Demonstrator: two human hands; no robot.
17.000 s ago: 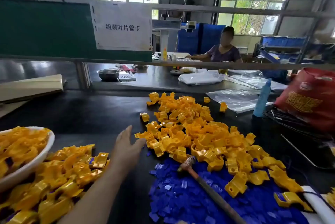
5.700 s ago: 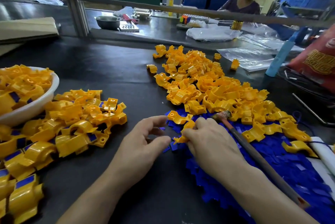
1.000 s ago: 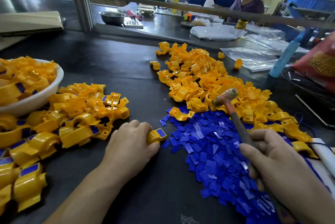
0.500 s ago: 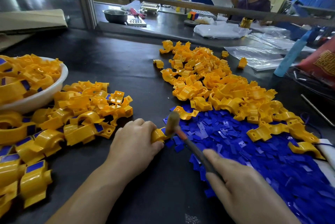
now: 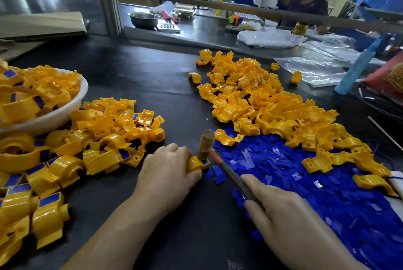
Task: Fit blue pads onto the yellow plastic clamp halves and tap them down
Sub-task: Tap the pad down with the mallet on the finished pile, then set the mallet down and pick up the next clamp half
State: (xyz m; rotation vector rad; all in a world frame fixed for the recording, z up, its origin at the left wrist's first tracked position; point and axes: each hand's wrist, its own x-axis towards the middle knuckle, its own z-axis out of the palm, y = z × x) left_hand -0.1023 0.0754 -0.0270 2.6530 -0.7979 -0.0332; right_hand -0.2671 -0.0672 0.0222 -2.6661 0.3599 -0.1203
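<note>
**Now, the blow has landed**

The clamp half (image 5: 196, 164) in work lies on the black table (image 5: 157, 77), near centre, just left of the spread of loose blue pads (image 5: 305, 173). My left hand (image 5: 168, 171) grips it, fingers curled over its arch. Its right end is left bare, and a sliver of the fitted pad (image 5: 204, 162) shows there. My right hand (image 5: 283, 210) is clenched round the handle of the hammer (image 5: 231, 173). A second ago I had the hammer raised over the far heap of bare halves (image 5: 261, 103). It has since swung down, and the hammer head (image 5: 206, 145) now stands on the padded end. I judge the tap delivered and the pad probably seated, though the head hides the joint. Finished halves (image 5: 104, 136) lie to the left, beside the white bowl (image 5: 74, 106).
</note>
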